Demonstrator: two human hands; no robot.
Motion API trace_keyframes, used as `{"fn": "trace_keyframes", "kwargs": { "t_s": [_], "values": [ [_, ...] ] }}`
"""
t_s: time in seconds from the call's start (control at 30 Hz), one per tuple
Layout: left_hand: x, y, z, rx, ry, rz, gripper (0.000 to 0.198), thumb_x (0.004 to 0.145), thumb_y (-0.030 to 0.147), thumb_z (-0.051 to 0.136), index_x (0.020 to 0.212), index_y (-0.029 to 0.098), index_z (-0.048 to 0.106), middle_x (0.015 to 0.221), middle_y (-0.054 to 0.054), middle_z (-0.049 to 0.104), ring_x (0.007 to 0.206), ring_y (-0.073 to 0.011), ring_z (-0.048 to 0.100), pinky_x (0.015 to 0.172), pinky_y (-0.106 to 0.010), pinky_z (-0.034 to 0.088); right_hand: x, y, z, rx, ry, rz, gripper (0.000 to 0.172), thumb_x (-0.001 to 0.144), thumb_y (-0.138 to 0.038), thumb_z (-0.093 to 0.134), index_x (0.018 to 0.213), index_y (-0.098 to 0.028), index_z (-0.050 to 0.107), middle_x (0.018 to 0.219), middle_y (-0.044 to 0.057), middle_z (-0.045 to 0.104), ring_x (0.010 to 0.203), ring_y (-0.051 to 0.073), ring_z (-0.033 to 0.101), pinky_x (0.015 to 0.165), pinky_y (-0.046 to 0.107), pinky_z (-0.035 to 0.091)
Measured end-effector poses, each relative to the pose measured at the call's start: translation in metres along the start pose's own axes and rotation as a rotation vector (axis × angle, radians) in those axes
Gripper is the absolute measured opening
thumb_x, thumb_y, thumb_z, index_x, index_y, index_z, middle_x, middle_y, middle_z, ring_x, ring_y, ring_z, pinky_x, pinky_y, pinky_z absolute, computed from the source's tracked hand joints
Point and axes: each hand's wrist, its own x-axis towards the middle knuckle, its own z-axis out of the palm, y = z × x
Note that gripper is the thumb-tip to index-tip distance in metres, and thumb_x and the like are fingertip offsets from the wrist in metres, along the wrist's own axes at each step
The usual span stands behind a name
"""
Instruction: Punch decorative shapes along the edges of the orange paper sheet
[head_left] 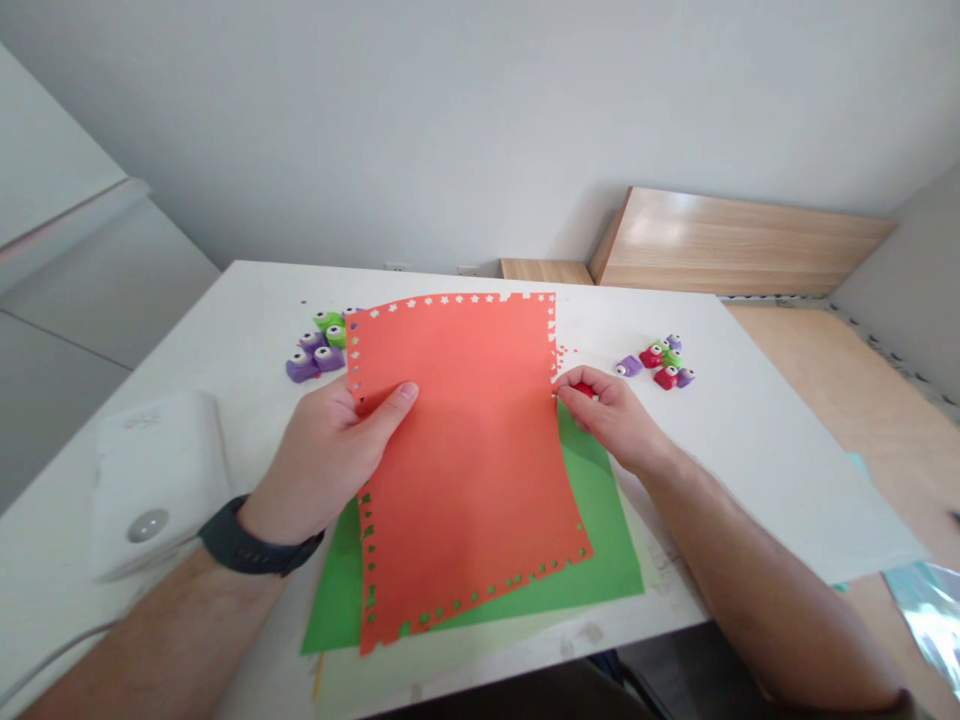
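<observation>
— Working along the sheet's edge, are we? Our left hand [330,460] pinches the orange-red paper [465,430] between thumb and fingers, mid-frame, and the paper's rims show rows of small punched stars and holes.

— Yes. Our right hand [611,418] is curled closed around a small red craft punch [581,390], right at the paper's right edge.

— And around us?

— A green sheet [600,520] lies beneath the paper on the tabletop [720,420]. Purple and green punches [319,345] sit at upper left of the paper, red, green and purple punches [652,362] to its right, and a white box [154,480] at lower left.

— So which step are we on?

— The right edge, it seems. Another bite there calls for a steady sheet, we judge, with the punch square to the rim.
</observation>
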Motion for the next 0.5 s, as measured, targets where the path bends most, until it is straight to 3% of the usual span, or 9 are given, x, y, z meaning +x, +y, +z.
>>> {"fn": "trace_keyframes", "kwargs": {
  "t_s": [0.5],
  "values": [
    [0.0004,0.0,0.0005,0.033,0.009,0.016,0.045,0.093,0.057,0.071,0.123,0.024,0.077,0.135,-0.008,0.076,0.114,-0.0332,0.076,0.097,-0.045,0.062,0.0009,-0.0008,0.0013,-0.088,0.051,0.011,0.026,0.091,-0.047,0.069,0.09,-0.021,0.069,0.075,-0.002,0.059,0.065,0.013,0.044,0.061,0.029,0.034]
  ]
}}
